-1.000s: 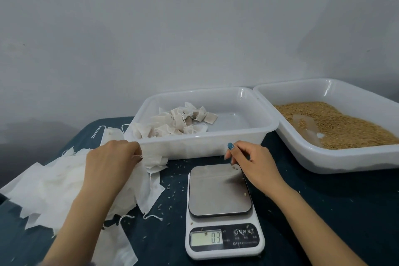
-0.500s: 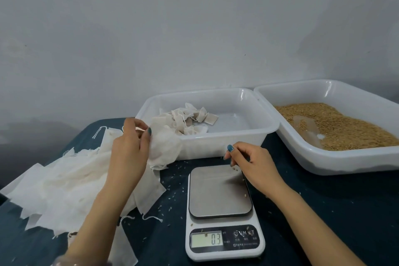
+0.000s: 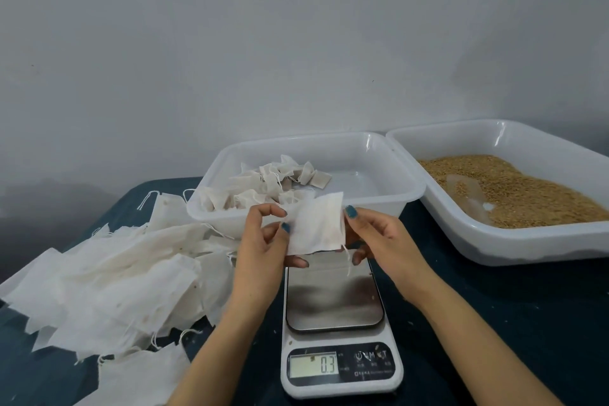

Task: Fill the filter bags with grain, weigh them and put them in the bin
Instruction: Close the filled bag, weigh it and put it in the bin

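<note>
An empty white filter bag hangs flat above the far edge of the scale, held from both sides. My left hand pinches its left edge and my right hand pinches its right edge; its drawstring dangles below. The scale's steel plate is bare and its display reads 0.3. A heap of empty filter bags lies to the left. The white bin behind the scale holds several filled bags in its left half. A second tray at right holds brown grain.
Everything stands on a dark blue tabletop against a plain grey wall. Loose grains lie scattered around the scale. A clear scoop-like piece lies half buried in the grain.
My left hand lifted one bag off the heap and carried it right over the scale. My right hand rose from the scale's far corner and took the bag's other edge.
</note>
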`<state>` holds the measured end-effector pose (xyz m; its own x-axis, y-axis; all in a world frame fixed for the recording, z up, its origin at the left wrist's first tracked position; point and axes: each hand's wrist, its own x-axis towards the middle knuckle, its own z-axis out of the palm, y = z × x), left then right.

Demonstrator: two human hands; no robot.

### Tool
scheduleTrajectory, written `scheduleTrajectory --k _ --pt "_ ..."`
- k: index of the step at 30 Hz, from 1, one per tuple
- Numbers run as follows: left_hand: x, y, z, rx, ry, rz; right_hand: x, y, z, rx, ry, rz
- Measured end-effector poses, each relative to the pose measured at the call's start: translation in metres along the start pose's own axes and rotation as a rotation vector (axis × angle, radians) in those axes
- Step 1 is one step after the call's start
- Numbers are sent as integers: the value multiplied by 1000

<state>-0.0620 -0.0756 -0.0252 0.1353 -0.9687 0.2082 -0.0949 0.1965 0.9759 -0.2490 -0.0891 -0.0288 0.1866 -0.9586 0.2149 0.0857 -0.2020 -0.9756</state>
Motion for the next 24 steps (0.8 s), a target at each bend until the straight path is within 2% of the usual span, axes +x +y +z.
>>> scheduleTrajectory --k 5,11,16,24 --pt "-2 -5 -1 -41 5 13 1 2 1 -103 14 -18" --pt "-3 -9 -5 -24 54 -12 0 1 -1 -69 39 -10" --pt "-3 -10 -6 -38 60 0 -2 1 1 -161 21 -54" --pt "-5 -14 -2 36 -9 130 -4 3 5 -327 -4 -178"
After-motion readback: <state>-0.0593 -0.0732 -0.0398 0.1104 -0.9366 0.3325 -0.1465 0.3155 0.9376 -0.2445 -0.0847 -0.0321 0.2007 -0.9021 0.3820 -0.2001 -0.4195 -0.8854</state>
